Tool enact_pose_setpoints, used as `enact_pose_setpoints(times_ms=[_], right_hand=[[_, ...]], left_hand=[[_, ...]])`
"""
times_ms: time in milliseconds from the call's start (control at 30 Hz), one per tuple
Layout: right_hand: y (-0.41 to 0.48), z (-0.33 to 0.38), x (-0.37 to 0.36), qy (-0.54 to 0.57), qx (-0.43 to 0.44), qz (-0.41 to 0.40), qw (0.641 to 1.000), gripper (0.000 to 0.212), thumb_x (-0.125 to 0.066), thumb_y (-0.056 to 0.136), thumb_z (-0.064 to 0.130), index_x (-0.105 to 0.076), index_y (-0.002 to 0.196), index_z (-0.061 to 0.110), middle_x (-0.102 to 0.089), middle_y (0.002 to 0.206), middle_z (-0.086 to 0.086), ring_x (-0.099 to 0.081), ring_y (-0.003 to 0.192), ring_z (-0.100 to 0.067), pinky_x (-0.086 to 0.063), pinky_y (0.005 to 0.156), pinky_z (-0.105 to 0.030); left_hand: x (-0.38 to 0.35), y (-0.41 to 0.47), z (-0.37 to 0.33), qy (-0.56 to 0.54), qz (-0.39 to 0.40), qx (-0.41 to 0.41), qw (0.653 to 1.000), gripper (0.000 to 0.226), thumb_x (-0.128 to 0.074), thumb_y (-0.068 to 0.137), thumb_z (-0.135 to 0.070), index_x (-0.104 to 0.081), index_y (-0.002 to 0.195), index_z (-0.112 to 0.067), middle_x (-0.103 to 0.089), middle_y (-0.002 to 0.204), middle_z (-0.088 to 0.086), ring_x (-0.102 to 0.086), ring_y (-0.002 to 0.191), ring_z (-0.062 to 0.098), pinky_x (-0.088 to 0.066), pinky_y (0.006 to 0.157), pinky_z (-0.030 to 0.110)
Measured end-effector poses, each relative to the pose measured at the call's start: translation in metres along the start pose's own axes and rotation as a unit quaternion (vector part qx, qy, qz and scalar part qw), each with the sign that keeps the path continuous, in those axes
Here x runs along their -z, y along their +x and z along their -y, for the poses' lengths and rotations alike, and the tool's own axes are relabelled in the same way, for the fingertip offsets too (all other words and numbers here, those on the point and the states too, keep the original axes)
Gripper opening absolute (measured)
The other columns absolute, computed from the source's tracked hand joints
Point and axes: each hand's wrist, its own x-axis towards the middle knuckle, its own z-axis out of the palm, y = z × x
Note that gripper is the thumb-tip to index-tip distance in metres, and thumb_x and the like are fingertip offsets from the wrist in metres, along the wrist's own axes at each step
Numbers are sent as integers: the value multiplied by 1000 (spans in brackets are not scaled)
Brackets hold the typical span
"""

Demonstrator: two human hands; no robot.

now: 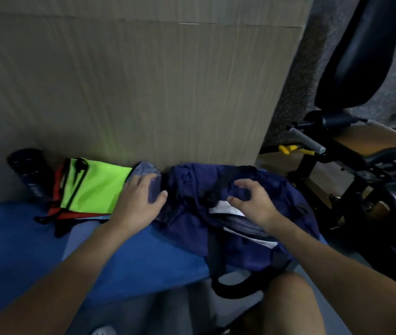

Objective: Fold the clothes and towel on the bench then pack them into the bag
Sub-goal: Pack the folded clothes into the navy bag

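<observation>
A dark navy bag [187, 213] with black straps lies on the bench, its opening showing grey cloth and a white label [227, 210]. My right hand [250, 201] hovers over that opening with curled fingers that hold nothing I can see. My left hand [141, 194] lies flat, pressing a grey-blue folded cloth [143, 169] at the bag's left end. A neon green and red garment [93, 187] lies folded to the left. A blue towel [22, 238] covers the near part of the bench.
A dark bottle [28, 170] stands at the far left against a tall cardboard sheet [131, 93]. Black gym equipment with a padded seat [361, 56] and handles fills the right side. My knee [291, 303] is at the bottom.
</observation>
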Motion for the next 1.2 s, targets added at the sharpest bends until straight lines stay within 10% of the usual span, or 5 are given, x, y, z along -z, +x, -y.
enact_pose_setpoints(times_ms=[333, 567, 733, 1000, 1200], right_hand=[[16, 144, -167, -35, 243, 174, 954, 44, -65, 91, 17, -56, 134, 11, -57, 136, -7, -48, 131, -17, -25, 102, -6], [55, 146, -208, -244, 321, 163, 900, 50, -29, 100, 48, -55, 130, 20, -61, 131, 1, -45, 131, -14, -16, 118, -42], [71, 125, -204, -359, 240, 118, 894, 41, -22, 103, 45, -47, 125, 22, -68, 112, 0, -58, 110, -21, -27, 99, -38], [97, 133, -226, -92, 70, 107, 988, 60, -55, 95, 46, -32, 145, 23, -63, 122, 2, -55, 120, -21, -28, 111, -50], [120, 140, -232, -103, 55, 94, 989, 44, -70, 62, 56, -58, 96, 31, -66, 102, 0, -59, 106, -23, -44, 98, -50]], left_hand=[[47, 1, 122, 217, -43, -42, 974, 51, -39, 88, -45, -72, 113, -16, -61, 135, 8, -44, 139, 30, -11, 118, 53], [32, -10, 166, 243, -33, -13, 969, 54, -32, 92, -46, -68, 124, -21, -55, 143, 7, -38, 143, 23, -20, 115, 60], [43, 9, 154, 253, -110, -20, 961, 49, -39, 89, -46, -73, 112, -20, -64, 131, 4, -49, 134, 23, -14, 113, 68], [28, 22, 168, 264, -49, -52, 962, 61, -31, 93, -55, -61, 135, -21, -47, 150, 10, -35, 146, 24, -13, 117, 64], [23, 22, 173, 270, -51, -50, 960, 60, -30, 94, -56, -60, 136, -25, -42, 154, 9, -30, 148, 23, -10, 117, 66]])
